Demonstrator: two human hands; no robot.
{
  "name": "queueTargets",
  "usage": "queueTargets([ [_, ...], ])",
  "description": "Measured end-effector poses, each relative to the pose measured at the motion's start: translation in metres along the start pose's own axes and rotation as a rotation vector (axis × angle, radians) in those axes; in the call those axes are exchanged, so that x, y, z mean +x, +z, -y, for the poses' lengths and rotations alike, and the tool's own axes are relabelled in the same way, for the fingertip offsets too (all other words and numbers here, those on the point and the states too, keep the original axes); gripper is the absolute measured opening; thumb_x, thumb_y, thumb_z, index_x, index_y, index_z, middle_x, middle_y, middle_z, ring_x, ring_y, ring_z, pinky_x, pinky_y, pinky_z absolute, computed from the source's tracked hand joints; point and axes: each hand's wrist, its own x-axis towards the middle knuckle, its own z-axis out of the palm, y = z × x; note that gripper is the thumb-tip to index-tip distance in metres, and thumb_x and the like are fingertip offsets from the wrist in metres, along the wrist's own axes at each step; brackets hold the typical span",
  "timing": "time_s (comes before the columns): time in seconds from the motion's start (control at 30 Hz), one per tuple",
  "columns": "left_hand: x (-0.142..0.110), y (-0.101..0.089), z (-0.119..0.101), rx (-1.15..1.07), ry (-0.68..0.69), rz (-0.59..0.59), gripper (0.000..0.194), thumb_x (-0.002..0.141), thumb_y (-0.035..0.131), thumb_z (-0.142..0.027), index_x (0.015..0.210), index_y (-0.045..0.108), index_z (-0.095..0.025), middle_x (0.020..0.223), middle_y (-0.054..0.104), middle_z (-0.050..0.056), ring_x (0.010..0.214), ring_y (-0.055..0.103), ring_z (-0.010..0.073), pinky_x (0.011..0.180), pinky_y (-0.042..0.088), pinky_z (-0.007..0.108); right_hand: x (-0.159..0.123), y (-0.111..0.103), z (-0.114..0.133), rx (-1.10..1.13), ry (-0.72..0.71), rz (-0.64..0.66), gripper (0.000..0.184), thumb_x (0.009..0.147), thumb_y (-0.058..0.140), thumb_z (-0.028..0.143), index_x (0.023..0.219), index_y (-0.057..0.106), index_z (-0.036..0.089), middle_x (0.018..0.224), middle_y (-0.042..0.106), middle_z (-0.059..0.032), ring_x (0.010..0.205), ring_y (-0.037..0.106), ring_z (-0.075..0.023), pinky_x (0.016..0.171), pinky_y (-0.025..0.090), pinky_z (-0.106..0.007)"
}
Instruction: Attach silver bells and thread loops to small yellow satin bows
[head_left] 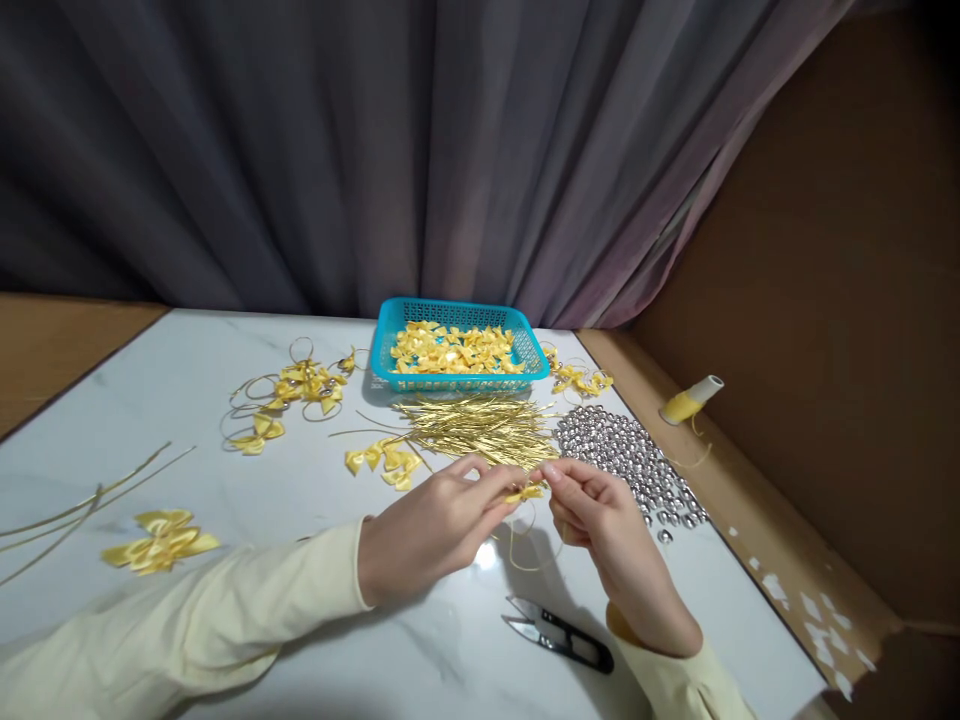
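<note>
My left hand (431, 525) and my right hand (600, 520) meet above the white table (195, 370), both pinching a small yellow ribbon bow (525, 492) between their fingertips. A thin gold cord (517, 550) hangs in a loop beneath the bow. Just beyond my fingers lies a pile of gold cord pieces (480, 425), and to its right a heap of small silver bells (626, 455). Loose yellow bows (386, 460) rest to the left of my left hand.
A blue basket (386, 340) full of yellow bows stands at the back. Black thread snips (559, 635) lie near my right wrist. Finished bows with cord loops (300, 385) sit back left, larger bows (159, 540) at the left, a yellow thread spool (690, 400) at the right.
</note>
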Motion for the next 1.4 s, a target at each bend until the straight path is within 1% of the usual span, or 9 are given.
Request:
queueTargets([
  [0.2, 0.001, 0.000, 0.001, 0.018, 0.056, -0.067, 0.027, 0.087, 0.044, -0.012, 0.113, 0.048, -0.016, 0.090, 0.063, 0.005, 0.080, 0.054, 0.0166, 0.066, 0.050, 0.028, -0.002, 0.000, 0.000, 0.024, -0.033, -0.014, 0.026, 0.074, 0.062, 0.038, 0.074, 0.051, 0.015, 0.045, 0.020, 0.0112, 0.041, 0.012, -0.0032, 0.039, 0.008, -0.019],
  [0.37, 0.000, 0.002, 0.005, -0.021, 0.033, -0.107, 0.022, 0.085, 0.047, -0.009, 0.104, 0.054, -0.016, 0.088, 0.065, 0.004, 0.076, 0.055, 0.0146, 0.064, 0.049, 0.025, -0.002, -0.001, -0.002, -0.012, -0.057, 0.002, 0.026, 0.074, 0.062, 0.039, 0.075, 0.048, 0.017, 0.044, 0.020, 0.0118, 0.040, 0.012, -0.0035, 0.039, 0.009, -0.018],
  [0.5, 0.000, 0.003, 0.004, -0.057, -0.042, -0.136, 0.018, 0.084, 0.049, -0.011, 0.099, 0.056, -0.018, 0.082, 0.065, 0.001, 0.076, 0.056, 0.0143, 0.065, 0.048, 0.025, -0.004, -0.002, -0.003, -0.066, -0.115, -0.012, 0.022, 0.078, 0.058, 0.037, 0.076, 0.048, 0.017, 0.046, 0.021, 0.0109, 0.041, 0.015, -0.0044, 0.039, 0.010, -0.019],
  [0.6, 0.001, 0.004, 0.003, -0.052, -0.062, -0.177, 0.016, 0.084, 0.050, -0.013, 0.098, 0.056, -0.018, 0.081, 0.065, 0.001, 0.076, 0.057, 0.0144, 0.065, 0.048, 0.025, -0.009, -0.002, -0.003, -0.190, -0.203, -0.036, 0.020, 0.080, 0.056, 0.035, 0.074, 0.050, 0.016, 0.048, 0.023, 0.0093, 0.044, 0.019, -0.0055, 0.041, 0.015, -0.020],
  [0.7, 0.003, 0.003, 0.002, -0.043, -0.072, -0.198, 0.015, 0.083, 0.051, -0.013, 0.096, 0.057, -0.017, 0.082, 0.066, 0.001, 0.077, 0.058, 0.0144, 0.066, 0.048, 0.025, -0.012, 0.000, -0.004, -0.388, -0.309, -0.087, 0.020, 0.081, 0.054, 0.033, 0.073, 0.054, 0.015, 0.048, 0.025, 0.0077, 0.045, 0.024, -0.0065, 0.043, 0.018, -0.021],
  [0.8, 0.003, 0.002, 0.001, -0.044, -0.088, -0.204, 0.015, 0.083, 0.051, -0.013, 0.095, 0.057, -0.017, 0.083, 0.066, 0.001, 0.077, 0.059, 0.0138, 0.069, 0.049, 0.025, -0.013, 0.001, -0.006, -0.571, -0.391, -0.133, 0.021, 0.082, 0.052, 0.032, 0.072, 0.058, 0.014, 0.047, 0.030, 0.0063, 0.044, 0.025, -0.0068, 0.042, 0.019, -0.021],
  [0.9, 0.003, 0.001, 0.000, -0.056, -0.118, -0.211, 0.014, 0.082, 0.052, -0.013, 0.095, 0.058, -0.017, 0.084, 0.066, 0.001, 0.080, 0.060, 0.0136, 0.071, 0.049, 0.025, -0.013, 0.001, -0.008, -0.694, -0.431, -0.137, 0.022, 0.083, 0.050, 0.030, 0.075, 0.061, 0.013, 0.048, 0.035, 0.0047, 0.043, 0.026, -0.0069, 0.041, 0.020, -0.022],
  [1.17, 0.005, -0.002, -0.003, -0.081, -0.218, -0.203, 0.013, 0.081, 0.053, -0.014, 0.092, 0.059, -0.018, 0.085, 0.067, 0.001, 0.081, 0.062, 0.0142, 0.074, 0.052, 0.026, -0.012, 0.004, -0.009, -0.860, -0.572, -0.156, 0.016, 0.084, 0.049, 0.022, 0.083, 0.063, 0.013, 0.051, 0.048, 0.0020, 0.040, 0.033, -0.0069, 0.041, 0.025, -0.021],
  [1.4, 0.002, 0.001, -0.001, -0.178, -0.310, -0.187, 0.014, 0.083, 0.052, -0.020, 0.096, 0.054, -0.018, 0.091, 0.064, 0.001, 0.080, 0.065, 0.0115, 0.072, 0.053, 0.019, -0.013, 0.007, -0.012, -0.919, -0.647, -0.153, 0.013, 0.086, 0.047, 0.020, 0.090, 0.058, 0.015, 0.056, 0.054, 0.0007, 0.040, 0.039, -0.0071, 0.041, 0.027, -0.020],
])
